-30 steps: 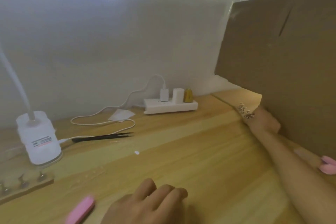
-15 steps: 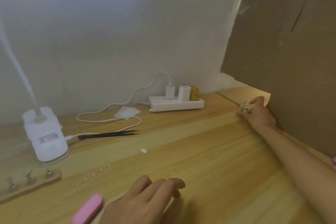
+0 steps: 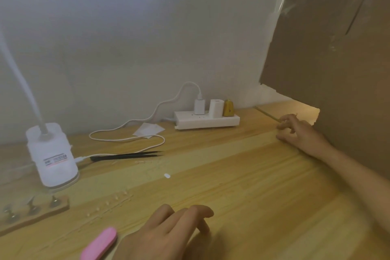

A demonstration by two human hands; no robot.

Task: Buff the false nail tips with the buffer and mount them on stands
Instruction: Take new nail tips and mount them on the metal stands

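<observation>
Right hand (image 3: 299, 133) has curled inward at the far right edge of the bench (image 3: 253, 175), beside the cardboard (image 3: 337, 69).
Its hold is unclear; left hand (image 3: 166, 236) lies flat, relaxed, at the near edge, pink buffer (image 3: 99, 244) just beside; 1 nail tip (image 3: 167, 175) mid-bench.

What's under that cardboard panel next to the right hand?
Only a lit strip of wooden table shows below the cardboard panel; the right hand is at its lower edge. Everything further in is hidden.

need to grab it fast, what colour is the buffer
The buffer is pink; head view.
</observation>
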